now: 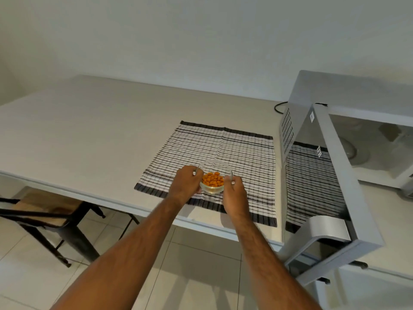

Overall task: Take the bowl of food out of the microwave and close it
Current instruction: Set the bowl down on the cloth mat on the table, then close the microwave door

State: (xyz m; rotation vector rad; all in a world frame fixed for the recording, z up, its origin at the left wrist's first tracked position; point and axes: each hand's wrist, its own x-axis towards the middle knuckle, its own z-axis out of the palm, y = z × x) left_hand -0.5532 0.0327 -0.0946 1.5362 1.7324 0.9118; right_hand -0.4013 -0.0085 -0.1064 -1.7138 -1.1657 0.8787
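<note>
At the bottom of the frame two bare forearms reach up from the lower edge toward the middle. The left hand (186, 183) is curled around the left side of a small glass bowl (215, 176), fingers pressed on its rim, and the right hand (235, 193) cups the right side the same way, so both hands grip the bowl between them. The bowl holds small orange pieces of food (212, 179) (can't tell exactly what they are) and sits at the near part of a striped cloth (223, 151) spread on the pale table (89, 130); whether it's resting on the cloth or just above it I can't tell.

At lower left there's a dark-framed stool (51, 215) tucked under the table edge. On the right side of the frame the microwave (335, 95) stands with its door (324, 180) swung wide open toward the camera, the glass mirroring the cloth's stripes. Inside you can see the turntable plate (357, 155). A black cable (279, 106) pokes out behind the microwave, in front of the plain wall (178, 41).
</note>
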